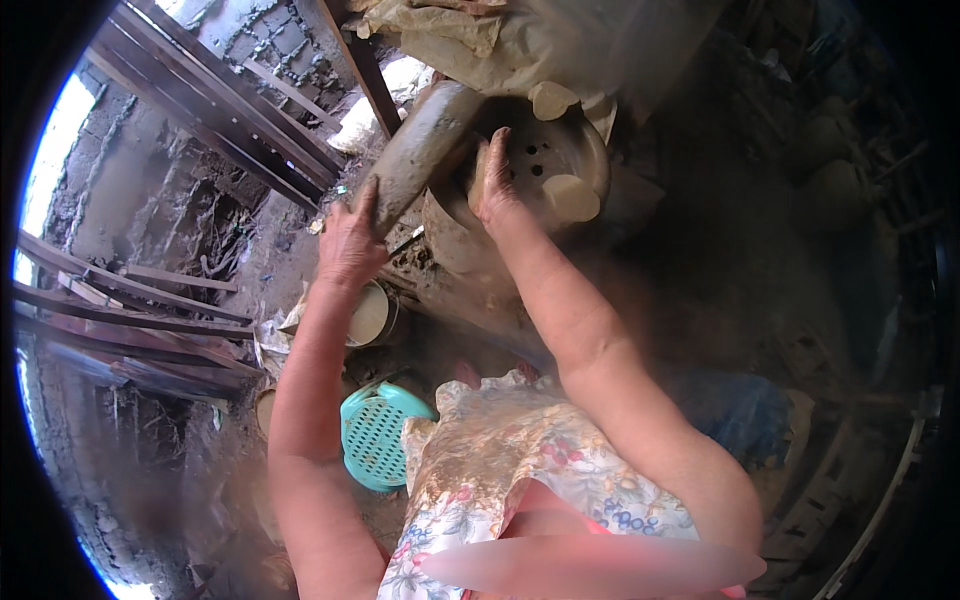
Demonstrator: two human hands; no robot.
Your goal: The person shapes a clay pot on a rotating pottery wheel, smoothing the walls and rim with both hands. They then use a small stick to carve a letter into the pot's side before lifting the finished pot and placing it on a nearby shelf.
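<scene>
My left hand (348, 245) grips the lower end of a long, grey, mud-smeared slab (421, 142), which slants up and away. My right hand (497, 185) is held upright with its fingers straight, touching the left inner side of a round clay vessel (592, 160) with holes in its bottom; what lies behind the fingers is partly hidden. A tan lump (572, 200) sits inside the vessel, low on the right, and another pale lump (552, 99) is at its upper rim.
A bucket (370, 315) and a turquoise perforated plastic piece (385, 435) are below the hands. Wooden slats (220, 120) stand along a rough block wall (120, 170) at left. Crumpled sacking (500, 40) hangs beyond the vessel. The right side is dark and cluttered.
</scene>
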